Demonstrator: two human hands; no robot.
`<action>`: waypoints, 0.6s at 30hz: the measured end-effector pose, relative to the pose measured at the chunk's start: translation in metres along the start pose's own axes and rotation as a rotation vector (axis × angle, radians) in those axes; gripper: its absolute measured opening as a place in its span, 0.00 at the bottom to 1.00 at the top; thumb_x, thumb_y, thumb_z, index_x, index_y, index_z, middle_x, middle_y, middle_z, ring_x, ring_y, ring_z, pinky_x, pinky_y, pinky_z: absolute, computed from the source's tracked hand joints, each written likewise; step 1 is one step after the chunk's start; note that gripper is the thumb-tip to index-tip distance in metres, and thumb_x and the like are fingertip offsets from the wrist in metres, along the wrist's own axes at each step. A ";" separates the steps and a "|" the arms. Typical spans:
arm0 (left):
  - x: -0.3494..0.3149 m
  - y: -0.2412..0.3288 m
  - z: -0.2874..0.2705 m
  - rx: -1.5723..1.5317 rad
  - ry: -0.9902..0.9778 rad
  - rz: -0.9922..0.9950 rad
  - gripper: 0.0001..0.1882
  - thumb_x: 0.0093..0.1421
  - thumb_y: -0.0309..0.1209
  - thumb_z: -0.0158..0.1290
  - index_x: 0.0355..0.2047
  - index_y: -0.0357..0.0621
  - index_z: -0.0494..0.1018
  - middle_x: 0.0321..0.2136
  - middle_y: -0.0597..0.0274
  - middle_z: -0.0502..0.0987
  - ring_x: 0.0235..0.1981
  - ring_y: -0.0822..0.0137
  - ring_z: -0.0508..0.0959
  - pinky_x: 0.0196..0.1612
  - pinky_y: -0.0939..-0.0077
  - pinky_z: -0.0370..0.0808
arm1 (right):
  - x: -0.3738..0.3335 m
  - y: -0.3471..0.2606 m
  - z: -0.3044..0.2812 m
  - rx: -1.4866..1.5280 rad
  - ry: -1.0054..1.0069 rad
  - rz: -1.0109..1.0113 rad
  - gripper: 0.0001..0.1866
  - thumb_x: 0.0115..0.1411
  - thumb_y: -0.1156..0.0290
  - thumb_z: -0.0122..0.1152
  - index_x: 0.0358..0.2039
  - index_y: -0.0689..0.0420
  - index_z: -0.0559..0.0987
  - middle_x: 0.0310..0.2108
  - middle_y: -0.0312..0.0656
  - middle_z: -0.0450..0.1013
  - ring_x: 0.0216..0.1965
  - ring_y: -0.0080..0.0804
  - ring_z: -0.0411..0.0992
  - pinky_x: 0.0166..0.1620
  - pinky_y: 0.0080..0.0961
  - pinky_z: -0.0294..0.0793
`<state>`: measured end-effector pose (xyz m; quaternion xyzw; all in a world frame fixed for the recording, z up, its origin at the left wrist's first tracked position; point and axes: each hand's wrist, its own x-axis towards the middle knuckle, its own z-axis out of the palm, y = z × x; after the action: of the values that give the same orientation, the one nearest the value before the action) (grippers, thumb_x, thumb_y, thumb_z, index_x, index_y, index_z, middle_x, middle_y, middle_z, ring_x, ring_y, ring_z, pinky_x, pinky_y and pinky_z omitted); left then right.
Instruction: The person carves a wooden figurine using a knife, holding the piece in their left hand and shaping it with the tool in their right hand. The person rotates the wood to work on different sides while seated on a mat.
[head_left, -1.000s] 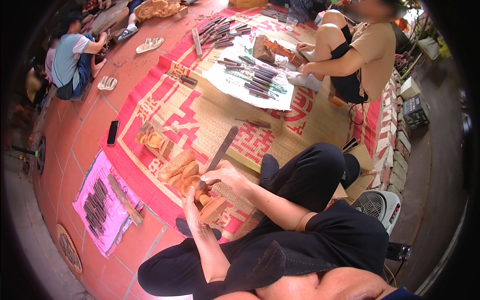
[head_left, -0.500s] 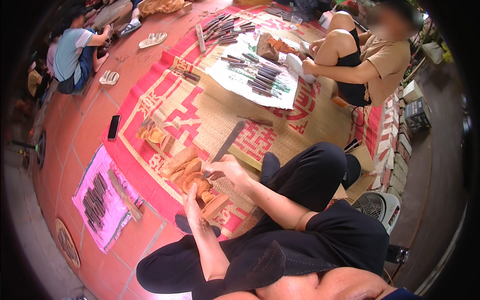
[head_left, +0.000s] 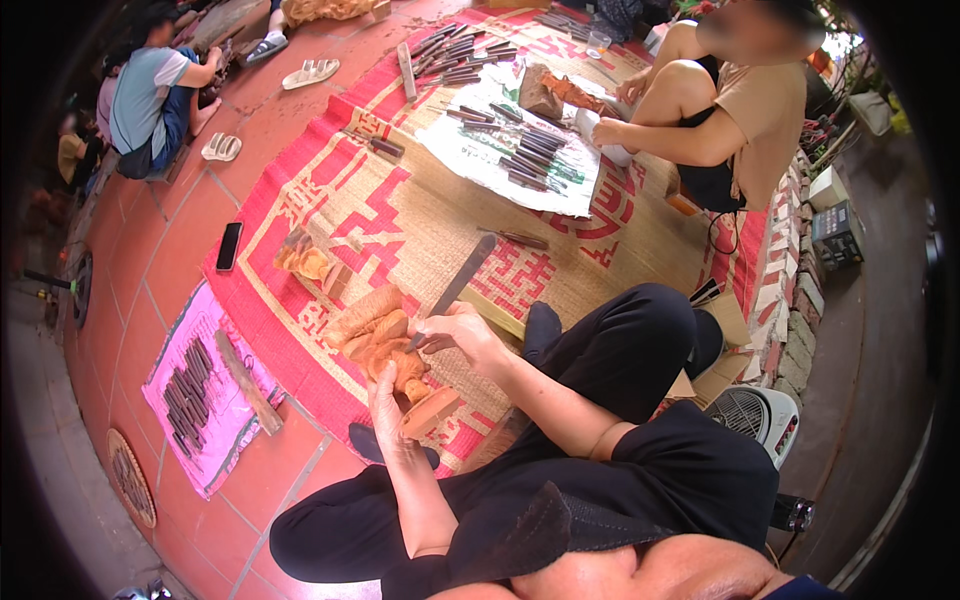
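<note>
A light-brown wooden carving [head_left: 372,338] with a flat block base [head_left: 432,412] lies tilted in front of my folded legs. My left hand [head_left: 390,405] is closed around its near side, close to the base, partly covering it. In my right hand [head_left: 462,330] is a long, flat, dark file [head_left: 464,275]. Its far end points up and away over the mat, while the thin near end rests against or just over the middle of the carving; actual contact is too fine to tell. A second small wooden carving [head_left: 308,262] sits on the mat beyond the first.
Several dark-handled carving tools [head_left: 532,160] lie on a white sheet [head_left: 572,200], beside a seated person [head_left: 740,120]. More tools [head_left: 188,395] cover a pink cloth [head_left: 222,462] at left, near a wooden stick [head_left: 248,382]. A phone [head_left: 229,247] lies on the mat's [head_left: 610,270] edge. A fan [head_left: 755,415] stands right.
My right hand and the file have shifted very slightly, with the near end still at the carving. My left hand keeps its hold. The person across the mat has leaned a little leftward.
</note>
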<state>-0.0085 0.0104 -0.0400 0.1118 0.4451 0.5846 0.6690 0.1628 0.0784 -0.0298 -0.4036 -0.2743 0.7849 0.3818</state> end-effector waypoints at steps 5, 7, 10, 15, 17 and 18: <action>-0.001 0.010 -0.001 0.020 -0.066 -0.088 0.31 0.58 0.27 0.52 0.61 0.44 0.54 0.50 0.56 0.70 0.47 0.60 0.74 0.45 0.67 0.75 | -0.012 -0.006 0.020 -0.059 0.017 -0.050 0.18 0.52 0.64 0.63 0.37 0.65 0.79 0.33 0.43 0.78 0.34 0.29 0.76 0.40 0.25 0.74; 0.004 0.000 -0.007 -0.014 -0.025 -0.032 0.30 0.59 0.28 0.52 0.60 0.44 0.56 0.49 0.56 0.70 0.45 0.61 0.75 0.43 0.67 0.76 | -0.007 -0.001 0.013 -0.027 0.008 -0.025 0.18 0.52 0.64 0.63 0.38 0.65 0.78 0.34 0.42 0.77 0.36 0.29 0.75 0.40 0.25 0.74; 0.011 -0.009 -0.019 -0.062 -0.009 -0.042 0.29 0.59 0.29 0.53 0.59 0.43 0.57 0.48 0.55 0.71 0.41 0.60 0.76 0.40 0.67 0.77 | 0.002 0.004 0.000 0.033 0.013 0.039 0.17 0.52 0.66 0.64 0.40 0.63 0.77 0.37 0.41 0.76 0.39 0.28 0.74 0.42 0.25 0.73; 0.006 -0.002 -0.001 -0.068 0.074 -0.044 0.21 0.61 0.40 0.51 0.47 0.36 0.66 0.29 0.51 0.78 0.24 0.65 0.78 0.26 0.74 0.79 | -0.011 -0.012 0.016 -0.037 -0.072 -0.023 0.18 0.53 0.68 0.61 0.42 0.65 0.77 0.36 0.41 0.76 0.40 0.28 0.74 0.42 0.24 0.73; 0.004 0.002 0.003 -0.118 0.112 -0.049 0.21 0.61 0.41 0.51 0.47 0.37 0.67 0.29 0.51 0.78 0.24 0.64 0.78 0.26 0.73 0.79 | -0.012 -0.007 0.018 -0.057 -0.102 -0.047 0.19 0.53 0.68 0.61 0.42 0.65 0.76 0.36 0.41 0.75 0.40 0.28 0.74 0.43 0.25 0.73; 0.004 0.002 0.005 -0.114 0.112 -0.049 0.22 0.61 0.41 0.52 0.47 0.37 0.66 0.29 0.51 0.78 0.24 0.64 0.78 0.25 0.72 0.79 | -0.012 -0.006 0.019 -0.067 -0.117 -0.059 0.19 0.53 0.68 0.61 0.42 0.65 0.76 0.35 0.41 0.75 0.40 0.28 0.74 0.43 0.25 0.73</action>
<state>-0.0068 0.0158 -0.0375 0.0296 0.4505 0.5977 0.6626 0.1539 0.0701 -0.0101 -0.3616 -0.3342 0.7858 0.3743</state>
